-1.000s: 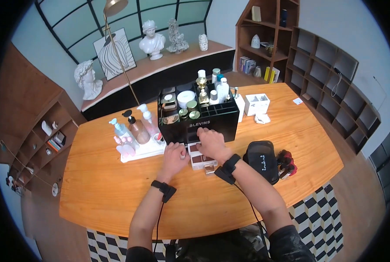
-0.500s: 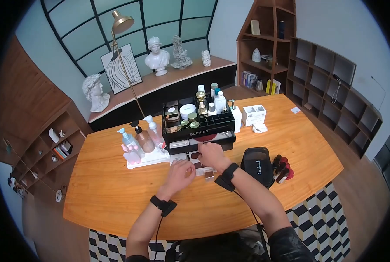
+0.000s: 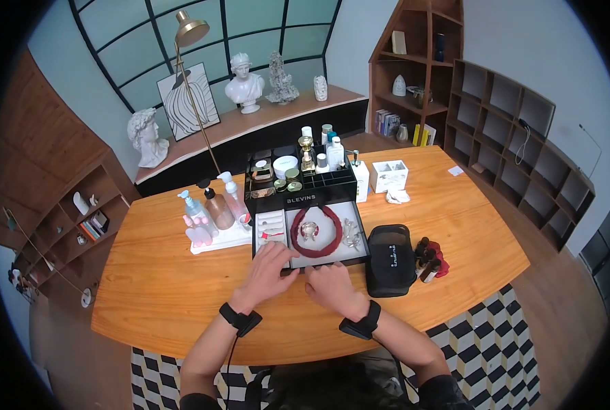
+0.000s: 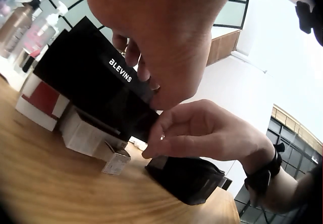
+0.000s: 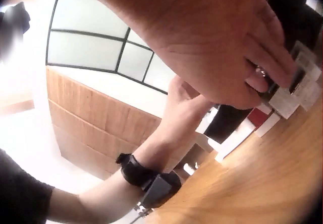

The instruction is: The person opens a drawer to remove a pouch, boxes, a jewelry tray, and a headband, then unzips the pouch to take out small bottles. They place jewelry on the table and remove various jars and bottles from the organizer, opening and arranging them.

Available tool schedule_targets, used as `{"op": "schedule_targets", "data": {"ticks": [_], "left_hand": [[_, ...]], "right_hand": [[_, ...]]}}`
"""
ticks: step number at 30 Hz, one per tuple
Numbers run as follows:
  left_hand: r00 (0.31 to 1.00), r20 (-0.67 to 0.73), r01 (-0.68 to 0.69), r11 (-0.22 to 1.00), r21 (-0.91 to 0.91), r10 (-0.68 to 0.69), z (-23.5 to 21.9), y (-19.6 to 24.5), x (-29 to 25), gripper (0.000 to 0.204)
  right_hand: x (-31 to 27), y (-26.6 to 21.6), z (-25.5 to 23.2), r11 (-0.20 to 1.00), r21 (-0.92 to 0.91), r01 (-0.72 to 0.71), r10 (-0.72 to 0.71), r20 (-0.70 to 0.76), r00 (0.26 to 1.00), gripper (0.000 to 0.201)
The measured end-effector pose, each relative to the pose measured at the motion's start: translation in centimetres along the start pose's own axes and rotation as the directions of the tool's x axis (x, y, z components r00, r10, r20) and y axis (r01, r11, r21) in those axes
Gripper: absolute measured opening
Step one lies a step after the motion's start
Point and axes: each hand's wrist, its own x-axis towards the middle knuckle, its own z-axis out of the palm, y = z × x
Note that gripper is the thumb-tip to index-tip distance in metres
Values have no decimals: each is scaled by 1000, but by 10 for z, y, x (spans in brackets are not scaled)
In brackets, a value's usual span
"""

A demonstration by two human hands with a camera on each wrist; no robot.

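A wide drawer (image 3: 312, 261) stands pulled out from the black organizer (image 3: 260, 202) lettered BLEVINS. At its front left, my left hand (image 3: 264, 273) curls its fingers over the front wall, thumb on the near side. My right hand (image 3: 336, 290) grips the middle of the same front edge with bent fingers; in the left wrist view its thumb and forefinger meet at the drawer's corner. Inside the drawer lie a dark red loop (image 3: 340, 236), a round shiny piece (image 3: 309, 230), silvery jewellery (image 3: 351, 234) and, in a left compartment, white inserts (image 3: 271, 222).
Small boxes (image 4: 83, 136) stand under the drawer, hidden from the head view. A black case (image 3: 390, 263) and dark bottles (image 3: 429, 272) sit at the right. Pump bottles (image 3: 217, 208) occupy a white tray (image 3: 216, 247) at left; a white box (image 3: 390, 175) stands behind.
The drawer has slid out toward me, first closed, then slightly open, now wide with its contents showing. My right hand came back with it; my left hand moved onto the drawer's front left.
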Motion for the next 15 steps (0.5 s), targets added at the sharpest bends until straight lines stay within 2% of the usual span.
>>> {"op": "schedule_targets", "data": {"ticks": [2, 4, 7, 9, 10, 11, 13, 14, 15], "left_hand": [[997, 25, -66, 998, 1, 66, 6, -3, -1, 25], [996, 57, -72, 997, -2, 72, 9, -4, -3, 24], [993, 101, -68, 998, 6, 67, 6, -2, 0, 22], [993, 111, -43, 999, 12, 42, 6, -2, 1, 21], [994, 101, -37, 999, -10, 38, 5, -5, 5, 22], [995, 93, -29, 999, -31, 32, 3, -9, 8, 23], [993, 120, 1, 1000, 8, -2, 5, -14, 23, 29], [989, 145, 14, 999, 49, -21, 9, -14, 31, 36], [990, 141, 21, 999, 46, -27, 13, -14, 38, 36]], "right_hand": [[-2, 0, -2, 1000, 7, 6, -6, 8, 1000, 19], [-3, 1, -1, 1000, 14, 14, -14, 12, 1000, 20], [-7, 10, -9, 992, 60, 107, -103, -65, 993, 25], [-1, 12, -50, 986, 164, -17, 5, 73, 997, 28], [5, 21, -61, 976, 200, -82, 66, 87, 994, 24], [9, 29, -72, 982, 183, -48, 55, -34, 998, 15], [22, 55, -78, 997, 31, -75, 78, -115, 990, 8], [27, 69, -76, 991, -86, -101, 93, -99, 991, 9], [28, 84, -72, 985, -146, -91, 81, -72, 994, 17]]}}
